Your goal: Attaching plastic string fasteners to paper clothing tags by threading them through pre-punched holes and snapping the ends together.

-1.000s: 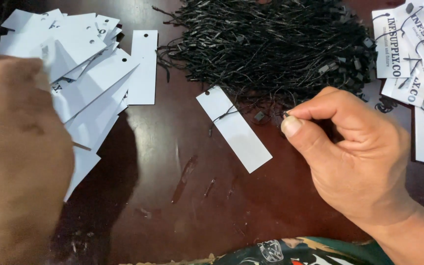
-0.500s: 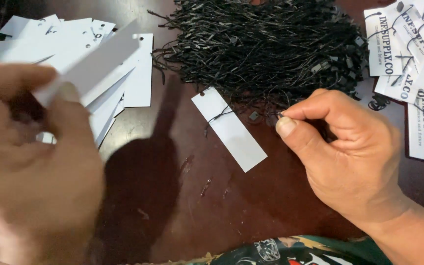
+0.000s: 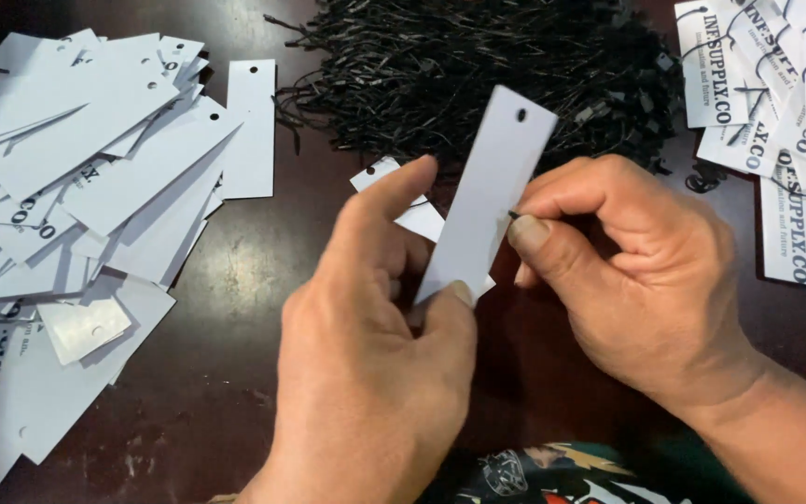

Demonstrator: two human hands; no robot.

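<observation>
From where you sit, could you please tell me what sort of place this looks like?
Probably a small packing or tagging workbench: a dark brown wooden table carries a heap of white punched card tags, a pile of black string loops, and strung printed tags.

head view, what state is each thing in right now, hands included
left hand: holds a white tag upright by its lower end
white tag: raised off the table, punched hole at top, nothing through it
right hand: fingers pinched on a thin black string end beside the tag
black strings: loose heap
blank tags: scattered pile
strung tags: overlapping, printed side up
</observation>
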